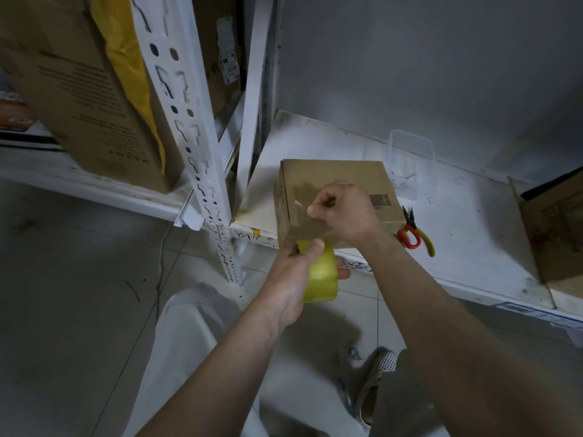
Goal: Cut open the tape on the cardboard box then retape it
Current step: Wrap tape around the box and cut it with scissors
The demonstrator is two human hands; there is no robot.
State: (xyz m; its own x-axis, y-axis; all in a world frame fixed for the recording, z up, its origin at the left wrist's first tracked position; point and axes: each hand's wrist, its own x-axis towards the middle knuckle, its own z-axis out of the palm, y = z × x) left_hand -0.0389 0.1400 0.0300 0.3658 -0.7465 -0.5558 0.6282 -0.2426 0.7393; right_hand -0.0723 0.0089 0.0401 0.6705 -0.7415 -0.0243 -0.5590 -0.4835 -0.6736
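I am gripping the tape roll (320,274) in my left hand (293,275) just off the shelf's (457,247) near edge, while my right hand (344,212) is pinching its free end over the box (331,175) to seal the top.

The scene is dimly and evenly lit, with a cool grey cast. A soft shadow is thrown leftward from the small brown cardboard box (331,187) across the scuffed white shelf board (467,222), and a darker patch is cast on the pale tiled floor (63,279) below the forearms. A mild sheen is seen on the yellowish roll of clear tape (321,275). Straight lines are bowed toward the edges by the wide lens, as at the perforated white metal upright (186,121). Fine detail is smeared throughout.
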